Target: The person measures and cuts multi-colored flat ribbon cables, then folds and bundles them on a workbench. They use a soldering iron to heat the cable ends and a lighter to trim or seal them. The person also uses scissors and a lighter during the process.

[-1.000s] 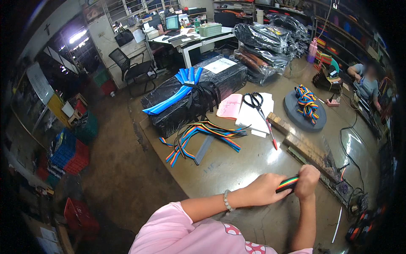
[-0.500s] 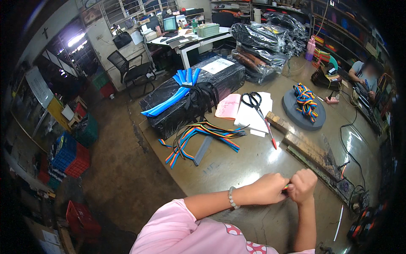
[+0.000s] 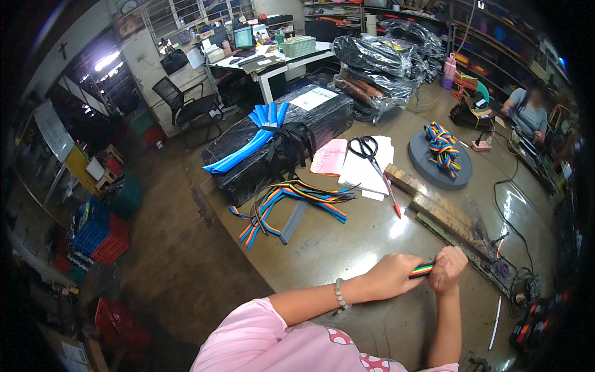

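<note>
A short stretch of multicoloured striped strap (image 3: 422,270) shows between my two fists, above the near part of the table. My left hand (image 3: 394,276), with a beaded bracelet at its wrist, is closed round one end of it. Round the other end my right hand (image 3: 447,270) is closed. The rest of the strap is hidden inside the hands. Farther off lie cut striped straps (image 3: 291,201) in a loose heap with a grey strip (image 3: 293,222) among them. Black-handled scissors (image 3: 365,149) and a red pen (image 3: 395,201) rest on white paper and the tabletop.
A black-wrapped box (image 3: 242,161) carries blue strips (image 3: 248,152). Beside the paper, a metal-and-wood bar (image 3: 446,217) crosses the table. A grey roll (image 3: 421,162) holds bundled striped cord (image 3: 441,146). A black cable (image 3: 505,204) runs at right. Another person (image 3: 530,115) sits at far right.
My hands have moved slightly apart, so more of the striped strap shows between them. The whole view has shifted a little. The other person's arm has moved.
</note>
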`<state>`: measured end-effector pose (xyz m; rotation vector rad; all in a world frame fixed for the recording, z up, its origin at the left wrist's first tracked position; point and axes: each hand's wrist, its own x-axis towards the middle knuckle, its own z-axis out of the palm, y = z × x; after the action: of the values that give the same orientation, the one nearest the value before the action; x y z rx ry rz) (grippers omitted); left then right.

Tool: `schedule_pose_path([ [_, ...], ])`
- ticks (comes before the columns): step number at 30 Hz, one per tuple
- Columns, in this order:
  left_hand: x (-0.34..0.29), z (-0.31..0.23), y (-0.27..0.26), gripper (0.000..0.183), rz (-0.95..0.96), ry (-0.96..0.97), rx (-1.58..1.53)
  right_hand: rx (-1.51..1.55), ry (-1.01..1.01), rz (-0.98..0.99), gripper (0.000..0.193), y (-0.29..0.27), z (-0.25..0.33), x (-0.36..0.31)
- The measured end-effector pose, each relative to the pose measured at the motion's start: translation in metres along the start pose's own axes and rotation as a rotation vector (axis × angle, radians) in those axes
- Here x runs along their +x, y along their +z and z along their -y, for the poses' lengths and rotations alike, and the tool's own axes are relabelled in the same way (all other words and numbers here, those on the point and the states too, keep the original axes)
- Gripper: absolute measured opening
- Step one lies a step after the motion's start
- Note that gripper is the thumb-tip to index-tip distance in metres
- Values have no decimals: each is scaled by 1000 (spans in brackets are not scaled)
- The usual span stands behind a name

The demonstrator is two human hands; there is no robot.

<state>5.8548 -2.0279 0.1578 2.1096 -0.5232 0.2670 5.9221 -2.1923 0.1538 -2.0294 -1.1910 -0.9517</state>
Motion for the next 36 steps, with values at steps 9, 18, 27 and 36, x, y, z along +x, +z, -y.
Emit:
schedule_pose_path([
  [9, -2, 19, 15, 30, 64, 14, 45, 163, 801, -49, 34, 2, 12, -32],
  [18, -5, 11, 37, 40, -60, 113, 57, 211, 1045, -66, 32, -23, 36, -34],
  [27, -8, 16, 47, 26, -139, 188, 8, 688, 911, 168, 41, -36, 20, -60],
  [36, -5, 16, 56, 23, -182, 262, -108, 1058, 1054, 115, 29, -43, 2, -73],
])
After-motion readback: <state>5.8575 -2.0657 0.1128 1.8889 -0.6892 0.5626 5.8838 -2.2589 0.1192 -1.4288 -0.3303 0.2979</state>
